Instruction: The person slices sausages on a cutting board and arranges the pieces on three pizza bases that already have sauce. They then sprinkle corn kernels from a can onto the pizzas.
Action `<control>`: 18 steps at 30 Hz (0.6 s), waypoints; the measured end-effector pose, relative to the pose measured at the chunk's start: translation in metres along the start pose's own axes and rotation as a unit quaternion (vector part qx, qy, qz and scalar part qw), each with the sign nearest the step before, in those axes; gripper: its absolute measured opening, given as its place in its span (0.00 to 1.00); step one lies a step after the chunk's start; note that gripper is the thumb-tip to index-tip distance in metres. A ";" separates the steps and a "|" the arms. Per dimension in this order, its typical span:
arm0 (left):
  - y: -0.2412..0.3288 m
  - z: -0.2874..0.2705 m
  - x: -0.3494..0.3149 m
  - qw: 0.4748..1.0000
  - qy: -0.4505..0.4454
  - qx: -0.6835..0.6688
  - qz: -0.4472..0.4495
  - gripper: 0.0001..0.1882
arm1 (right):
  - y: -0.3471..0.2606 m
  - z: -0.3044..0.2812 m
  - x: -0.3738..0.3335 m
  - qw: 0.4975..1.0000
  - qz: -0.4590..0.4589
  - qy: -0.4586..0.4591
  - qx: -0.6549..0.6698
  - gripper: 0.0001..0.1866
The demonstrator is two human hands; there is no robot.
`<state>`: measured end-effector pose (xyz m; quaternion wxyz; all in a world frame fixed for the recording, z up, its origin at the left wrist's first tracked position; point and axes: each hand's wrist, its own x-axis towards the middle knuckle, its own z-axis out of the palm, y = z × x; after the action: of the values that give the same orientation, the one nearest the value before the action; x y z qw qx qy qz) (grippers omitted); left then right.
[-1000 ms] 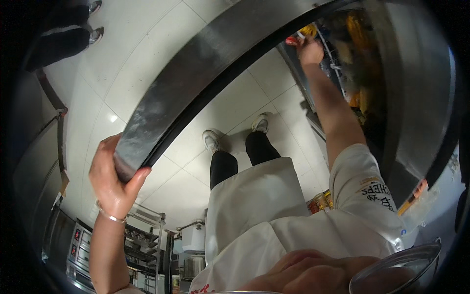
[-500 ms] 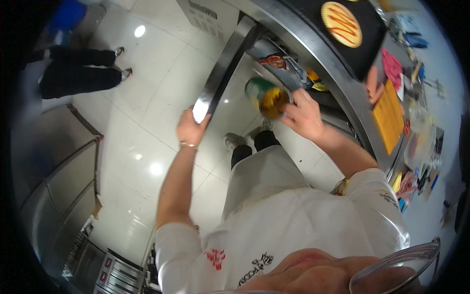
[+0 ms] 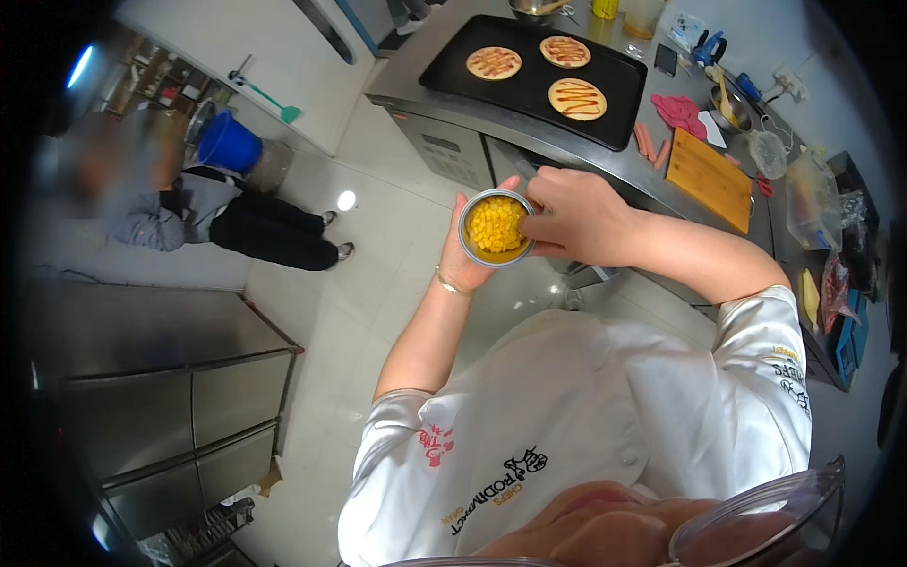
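Holding open tin w/ yellow corn kernels, both hands' grip.

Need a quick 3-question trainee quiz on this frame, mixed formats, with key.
1. True or false: the left hand cradles the round tin of yellow kernels from below.
2. Multiple choice: how many sauced flatbreads lie on the black griddle? A) two B) three C) five
3. Fill in: the right hand touches the tin's ____ side, as seen in the picture.

Key: 1 true; 2 B, counting this one, this one and this one; 3 right.
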<state>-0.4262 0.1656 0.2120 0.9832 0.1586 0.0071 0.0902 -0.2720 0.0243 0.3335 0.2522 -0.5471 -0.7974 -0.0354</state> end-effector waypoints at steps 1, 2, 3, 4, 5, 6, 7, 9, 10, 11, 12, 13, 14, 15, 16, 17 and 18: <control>0.003 0.007 -0.004 0.999 -0.016 -0.033 -0.004 0.39 | -0.005 -0.006 0.003 1.000 0.000 -0.012 -0.009 0.18; 0.008 0.008 -0.010 0.998 -0.039 -0.044 0.008 0.39 | -0.013 -0.014 0.007 0.999 -0.002 0.044 0.004 0.21; 0.013 0.013 -0.014 0.996 -0.061 -0.056 0.018 0.39 | -0.020 -0.020 0.010 0.995 -0.002 0.100 0.019 0.24; 0.017 0.021 -0.022 0.997 -0.066 -0.031 0.039 0.38 | -0.026 -0.024 0.014 0.987 -0.004 0.155 0.034 0.27; 0.023 0.032 -0.032 0.996 -0.070 -0.004 0.060 0.38 | -0.032 -0.024 0.017 0.971 0.000 0.216 0.098 0.31; 0.027 0.044 -0.039 0.994 -0.073 0.020 0.079 0.38 | -0.038 -0.022 0.018 0.950 0.019 0.279 0.136 0.26; 0.024 0.049 -0.042 0.994 -0.045 0.027 0.099 0.38 | -0.043 -0.016 0.022 0.935 0.015 0.309 0.172 0.23; 0.013 0.048 -0.042 0.970 0.168 0.084 0.153 0.36 | -0.038 0.051 0.044 0.892 -0.007 0.336 0.302 0.20; 0.017 0.010 -0.048 0.968 0.165 0.123 0.144 0.34 | -0.046 0.077 0.055 0.909 0.070 0.278 0.304 0.21; -0.002 0.006 -0.044 0.970 0.188 0.082 0.132 0.33 | -0.038 0.092 0.043 0.883 0.133 0.279 0.355 0.20; -0.002 0.014 -0.046 0.966 0.206 0.062 0.144 0.33 | -0.033 0.094 0.052 0.850 0.164 0.284 0.412 0.20; 0.000 0.027 -0.048 0.964 0.205 0.063 0.157 0.32 | -0.037 0.090 0.056 0.853 0.123 0.302 0.407 0.20; 0.001 0.042 -0.047 0.962 0.204 0.064 0.169 0.32 | -0.043 0.083 0.059 0.854 0.082 0.320 0.402 0.20; -0.010 0.044 -0.055 0.959 0.220 0.049 0.171 0.32 | -0.054 0.089 0.051 0.851 0.063 0.329 0.404 0.20; -0.009 0.009 -0.068 0.973 0.177 0.024 0.149 0.30 | -0.052 0.101 0.053 0.838 0.135 0.289 0.443 0.20; -0.001 -0.047 -0.079 0.983 0.130 0.001 0.129 0.28 | -0.039 0.119 0.061 0.820 0.201 0.247 0.476 0.20; 0.000 -0.081 -0.088 0.991 0.078 -0.023 0.103 0.26 | -0.031 0.140 0.061 0.798 0.269 0.205 0.499 0.21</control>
<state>-0.5160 0.1754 0.1339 0.9686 0.1283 0.0648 0.2029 -0.3677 0.1106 0.2455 0.6477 -0.5175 -0.4549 0.3252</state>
